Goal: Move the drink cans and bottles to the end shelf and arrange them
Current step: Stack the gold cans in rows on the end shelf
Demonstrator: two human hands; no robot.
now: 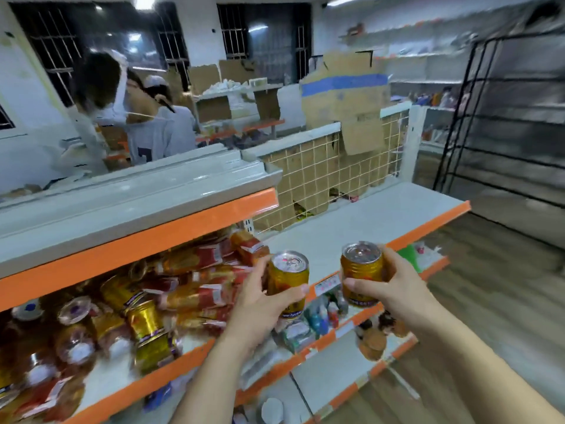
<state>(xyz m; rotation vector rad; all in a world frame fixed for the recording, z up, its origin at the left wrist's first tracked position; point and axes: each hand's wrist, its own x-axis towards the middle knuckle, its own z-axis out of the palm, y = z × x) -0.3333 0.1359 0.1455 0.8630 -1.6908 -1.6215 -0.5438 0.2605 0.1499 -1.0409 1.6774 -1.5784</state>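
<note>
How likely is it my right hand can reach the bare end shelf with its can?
Probably yes: the right hand, holding a gold can, hovers close to the front edge of the bare shelf, with nothing standing between them.

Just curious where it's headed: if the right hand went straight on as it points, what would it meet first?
Probably the bare shelf board with the orange edge: the right hand, gripping a gold can, points across its front lip. That stretch looks free, though depth is hard to judge.

Single head-worn wide view, forward and down, close above the orange-edged shelves [137, 249]
</note>
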